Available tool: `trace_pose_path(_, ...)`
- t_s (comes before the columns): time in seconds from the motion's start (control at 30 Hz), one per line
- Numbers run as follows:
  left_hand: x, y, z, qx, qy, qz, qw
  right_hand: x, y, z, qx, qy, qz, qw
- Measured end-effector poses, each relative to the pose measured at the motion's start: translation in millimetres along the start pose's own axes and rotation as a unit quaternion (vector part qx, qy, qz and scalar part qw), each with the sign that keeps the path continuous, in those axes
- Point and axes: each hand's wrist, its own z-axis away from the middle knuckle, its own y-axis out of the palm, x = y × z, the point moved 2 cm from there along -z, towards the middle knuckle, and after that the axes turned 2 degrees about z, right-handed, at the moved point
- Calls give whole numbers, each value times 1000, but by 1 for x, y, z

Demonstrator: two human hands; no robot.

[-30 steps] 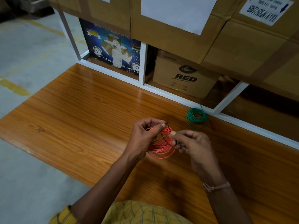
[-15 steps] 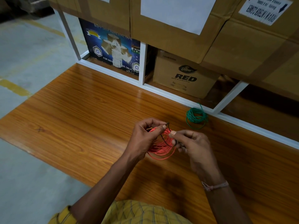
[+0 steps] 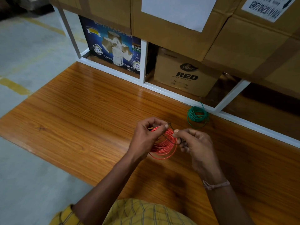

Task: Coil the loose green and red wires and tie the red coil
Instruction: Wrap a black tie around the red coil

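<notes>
You are holding the red coil (image 3: 164, 146) just above the wooden tabletop (image 3: 84, 101), between your two hands and near the table's front half. Your left hand (image 3: 146, 138) is gripping the coil's upper left arc, with thumb and forefinger pinching one end of a thin dark tie (image 3: 168, 138) at the top of the loops. Your right hand (image 3: 197, 147) is pinching the other end of that tie at the coil's right edge, its fingers curled in. The tie is crossing over the bundled turns; whether it is already passing under them cannot be told from this view.

The green coil (image 3: 197, 115) is lying flat on the tabletop, well apart from your hands, just beside the white shelf frame (image 3: 177, 95), and looks finished.

Handling, as judged from the picture: the red wire appears light, thin and springy. Its turns are fanning out at the lower edge, so the bundle is likely wanting to spread whenever pressure is eased. The smooth insulation is probably letting the loops slide over one another. You are best keeping hold where the turns are gathered tightest, right next to the tie, not at the loose lower arc. The tie itself seems stiffer and fine, so it is calling for a fingertip pinch close to the coil while you are drawing it snug; a slack pull risks leaving loops outside the binding.
</notes>
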Motion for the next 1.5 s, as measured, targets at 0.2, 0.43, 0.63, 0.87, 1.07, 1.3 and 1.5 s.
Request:
trace_pose_path(0.2, -1, 2, 2, 2, 2, -2, 1000, 4, 1, 0, -5, 5, 6, 1000)
trace_pose_path(0.43, 0, 1, 0, -2, 3, -7, 1000, 5, 2, 1, -13, 19, -4, 1000)
trace_pose_path(0.63, 2, 2, 0, 0, 7, -18, 1000, 6, 2, 1, -12, 24, -5, 1000)
trace_pose_path(0.87, 1, 2, 0, 4, 10, -21, 1000, 5, 1, 1, -7, 21, -7, 1000)
trace_pose_path(1.07, -3, 1, 3, 21, 9, -22, 999, 2, 0, -1, -2, 23, -11, 1000)
trace_pose_path(1.3, -7, 0, 5, 38, 10, -30, 999, -6, -4, 0, -18, 2, -9, 1000)
trace_pose_path(1.5, -7, -4, 2, 50, 10, -35, 998, -7, -6, -1, 2, 11, -11, 1000)
